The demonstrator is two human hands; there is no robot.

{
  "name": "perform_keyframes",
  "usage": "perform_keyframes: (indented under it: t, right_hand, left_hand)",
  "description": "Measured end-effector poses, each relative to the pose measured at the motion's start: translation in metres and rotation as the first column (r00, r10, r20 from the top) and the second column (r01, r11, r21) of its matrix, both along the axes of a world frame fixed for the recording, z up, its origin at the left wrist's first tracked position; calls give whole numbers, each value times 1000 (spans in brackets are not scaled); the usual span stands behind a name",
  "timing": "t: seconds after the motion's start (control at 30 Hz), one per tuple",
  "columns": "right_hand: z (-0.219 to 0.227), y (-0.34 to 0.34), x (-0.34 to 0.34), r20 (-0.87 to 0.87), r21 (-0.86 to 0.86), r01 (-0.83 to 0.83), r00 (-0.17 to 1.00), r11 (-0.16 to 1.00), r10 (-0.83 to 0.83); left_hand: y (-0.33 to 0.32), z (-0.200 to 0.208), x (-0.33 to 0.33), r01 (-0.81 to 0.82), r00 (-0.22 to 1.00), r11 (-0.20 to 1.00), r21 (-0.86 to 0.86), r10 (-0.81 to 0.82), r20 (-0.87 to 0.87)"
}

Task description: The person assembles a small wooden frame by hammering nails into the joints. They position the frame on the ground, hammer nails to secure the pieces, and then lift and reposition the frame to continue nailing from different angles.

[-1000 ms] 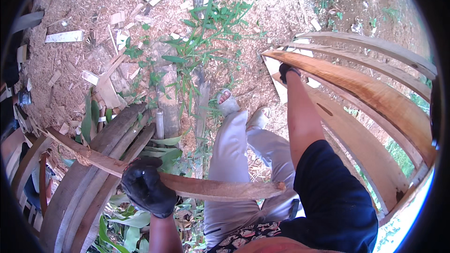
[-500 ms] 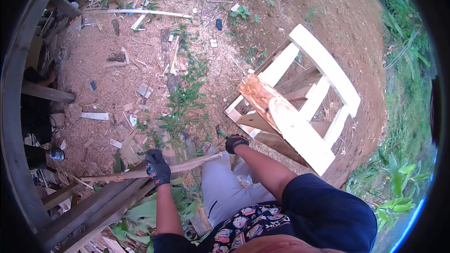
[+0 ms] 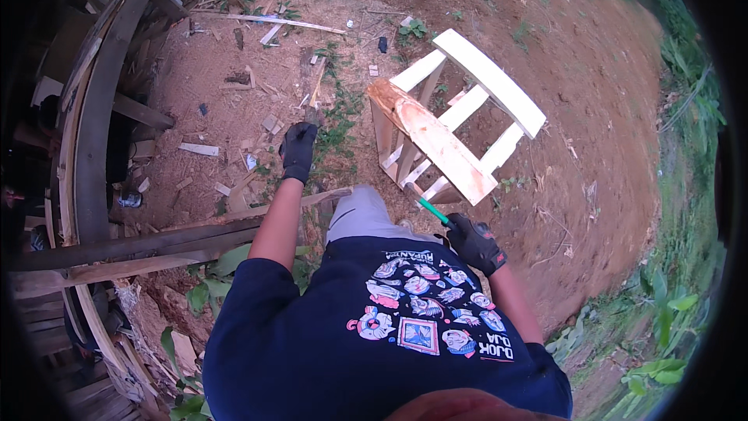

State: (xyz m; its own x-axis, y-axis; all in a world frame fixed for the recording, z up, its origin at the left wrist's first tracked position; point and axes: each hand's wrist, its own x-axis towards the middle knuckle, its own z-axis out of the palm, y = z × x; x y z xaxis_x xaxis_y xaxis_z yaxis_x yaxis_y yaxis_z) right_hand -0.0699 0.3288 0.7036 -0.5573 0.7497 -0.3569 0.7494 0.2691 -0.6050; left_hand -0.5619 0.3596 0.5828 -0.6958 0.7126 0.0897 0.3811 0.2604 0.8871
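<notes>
My right hand (image 3: pixel 475 244), in a dark glove, is closed round the green handle of a hammer (image 3: pixel 433 210). The tool points up and left, its head end close to the lower legs of a pale wooden frame (image 3: pixel 436 131) that looks like a small chair or stool. My left hand (image 3: pixel 298 152), also gloved, is held out ahead with its fingers curled in. What they hold, if anything, is hidden. A rough wooden strip (image 3: pixel 323 196) passes behind my left forearm, its right end beside my leg.
Dark wooden beams and posts (image 3: pixel 101 109) of a structure stand on my left, with a person partly in shadow behind them. Wood offcuts (image 3: pixel 199 149) and shavings litter the ground. Bare soil (image 3: pixel 592 140) slopes on the right, with green plants beyond.
My left hand has left the wooden strip and moved forward. My right hand has come back and to the right with the hammer, which now shows more fully. The view has shifted.
</notes>
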Motion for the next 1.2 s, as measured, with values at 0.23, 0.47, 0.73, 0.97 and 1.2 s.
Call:
perform_keyframes:
  t: [0.23, 0.47, 0.73, 0.97, 1.2]
  right_hand:
    - [55, -14, -36, -319, -241, 524, 752, 817, -577]
    - [43, 36, -66, -275, -223, 630, 692, 744, -668]
    - [30, 71, -92, -162, -378, 728, 556, 571, -815]
    - [28, 84, -96, -134, -545, 731, 408, 411, -903]
    - [31, 90, -94, -144, -585, 693, 423, 421, -895]
  left_hand:
    - [118, 60, 62, 349, 931, 934, 80, -356, 87]
    - [173, 45, 64, 548, 835, 836, 31, -549, 40]
    - [192, 32, 64, 612, 783, 787, 81, -617, 79]
    - [194, 25, 82, 555, 802, 815, 164, -577, 154]
    - [183, 29, 86, 516, 853, 837, 184, -521, -25]
